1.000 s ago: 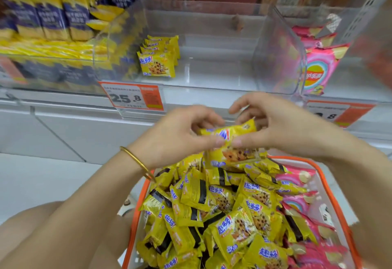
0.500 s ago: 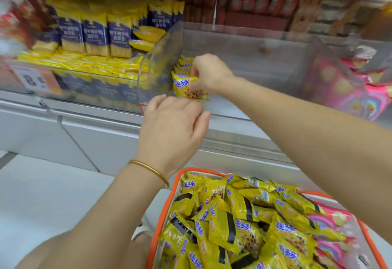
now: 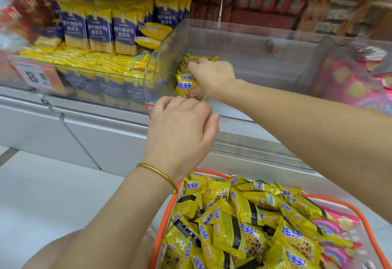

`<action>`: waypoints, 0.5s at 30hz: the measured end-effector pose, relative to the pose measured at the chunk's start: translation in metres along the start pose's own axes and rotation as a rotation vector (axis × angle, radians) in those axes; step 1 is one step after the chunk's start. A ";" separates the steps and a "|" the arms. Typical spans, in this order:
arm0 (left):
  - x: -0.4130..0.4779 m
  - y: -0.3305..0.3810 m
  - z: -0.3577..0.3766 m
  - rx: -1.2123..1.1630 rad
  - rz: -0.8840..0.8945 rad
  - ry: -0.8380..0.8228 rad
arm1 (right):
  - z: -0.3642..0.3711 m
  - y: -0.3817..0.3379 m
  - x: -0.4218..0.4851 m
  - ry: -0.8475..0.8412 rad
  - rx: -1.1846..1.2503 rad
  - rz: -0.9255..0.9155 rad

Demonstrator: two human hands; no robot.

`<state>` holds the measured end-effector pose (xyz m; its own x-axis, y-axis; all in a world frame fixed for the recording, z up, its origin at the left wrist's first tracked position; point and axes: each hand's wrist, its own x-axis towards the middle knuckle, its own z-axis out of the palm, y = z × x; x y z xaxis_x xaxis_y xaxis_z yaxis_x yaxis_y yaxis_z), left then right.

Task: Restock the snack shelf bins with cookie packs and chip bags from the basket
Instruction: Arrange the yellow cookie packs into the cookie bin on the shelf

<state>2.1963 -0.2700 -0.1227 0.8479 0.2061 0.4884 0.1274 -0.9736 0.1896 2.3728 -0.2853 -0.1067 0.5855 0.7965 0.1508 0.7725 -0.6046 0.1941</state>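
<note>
Reach: right arm (image 3: 307, 124) stretched in from the right edge, up and leftward, elbow out of frame. The right hand (image 3: 212, 75) is back-up, its fingers (image 3: 194, 65) curled down at the far end and thumb hidden; whether they pinch anything cannot be told. The left forearm (image 3: 118, 207) rises from lower left. The left hand (image 3: 182, 131) sits lower and nearer, back toward camera, knuckles loosely curled, left thumb (image 3: 213, 118) out to the right, nothing seen held. The hands are near each other but apart. Bare knee (image 3: 53, 254) at lower left.

Most of the price tag (image 3: 149, 107) on the clear bin (image 3: 233, 41) front sits behind the left hand (image 3: 180, 133); chip bags (image 3: 347, 86) right of it are pure blur, basket (image 3: 168, 220) below it gets cropped.
</note>
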 end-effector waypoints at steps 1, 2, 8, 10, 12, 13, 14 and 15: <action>0.000 0.000 0.000 -0.001 -0.003 0.004 | -0.001 0.000 0.000 0.004 -0.004 0.005; 0.000 0.000 0.001 -0.004 -0.005 0.008 | -0.002 0.001 -0.001 0.008 -0.008 0.011; 0.001 0.002 0.002 -0.025 -0.020 0.039 | -0.005 0.008 -0.004 -0.042 0.116 0.036; 0.001 0.004 0.002 -0.034 -0.027 0.045 | -0.005 0.011 -0.004 -0.042 0.232 0.059; 0.001 0.004 0.002 -0.033 -0.030 0.049 | -0.004 0.010 -0.003 -0.037 0.307 0.081; 0.001 0.004 0.002 -0.033 -0.030 0.051 | -0.003 0.008 -0.003 -0.037 0.322 0.091; 0.001 0.004 0.003 -0.033 -0.029 0.053 | -0.002 0.007 -0.002 -0.038 0.325 0.099; 0.001 0.004 0.003 -0.032 -0.029 0.054 | -0.001 0.006 -0.002 -0.036 0.324 0.104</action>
<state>2.1994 -0.2743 -0.1236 0.8153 0.2395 0.5271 0.1339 -0.9637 0.2308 2.3757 -0.2904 -0.1052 0.6694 0.7336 0.1178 0.7425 -0.6551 -0.1398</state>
